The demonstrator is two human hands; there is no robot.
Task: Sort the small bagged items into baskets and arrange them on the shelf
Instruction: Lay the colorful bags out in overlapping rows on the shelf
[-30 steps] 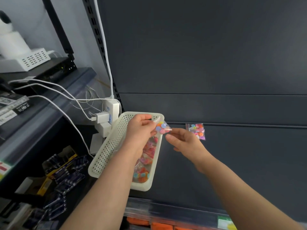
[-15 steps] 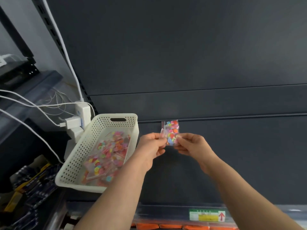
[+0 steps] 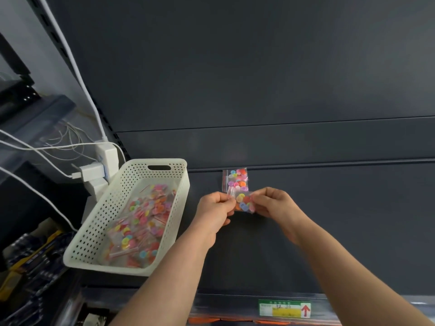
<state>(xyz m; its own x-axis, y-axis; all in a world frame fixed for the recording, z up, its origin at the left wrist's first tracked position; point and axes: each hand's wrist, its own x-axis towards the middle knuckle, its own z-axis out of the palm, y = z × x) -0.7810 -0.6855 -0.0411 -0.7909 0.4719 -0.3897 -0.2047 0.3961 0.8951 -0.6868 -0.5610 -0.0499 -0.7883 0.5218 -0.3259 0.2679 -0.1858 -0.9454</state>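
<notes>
**Pinching a Bag of Buttons Over a Dark Store Shelf**

Along the bottom edge of the frame, on the front rail, a green and yellow price label (image 3: 284,308) with a red arrow. Rising from the lower corners toward the middle, a bare left forearm (image 3: 169,278) and right forearm (image 3: 348,274).

At centre, just over the dark shelf (image 3: 353,231), a small clear bag (image 3: 243,203) of coloured buttons. It is pinched at its left edge between thumb and forefinger of the left hand (image 3: 215,209) and at its right edge by the curled fingertips of the right hand (image 3: 274,202), the other fingers of both folded toward the palms.

Just beyond, a second bag (image 3: 236,178) of buttons at the back of the shelf, its top edge at the seam with the rear wall and its lower edge overlapped in the picture by the held one. Impossible to tell whether the two touch.

At centre left, resting on the shelf, a white perforated basket (image 3: 94,231), its long side running away from the camera and a slot handle in its far end wall. Inside, a loose heap of button bags (image 3: 141,222).

Past the basket's far left corner, white plug adapters (image 3: 108,158). White cables (image 3: 100,124) trail from them to the left edge and up to the top left. At lower left, blurred dark packaged goods (image 3: 35,252) with yellow trim.

Filling the upper frame, the dark grey back panel (image 3: 259,78).
</notes>
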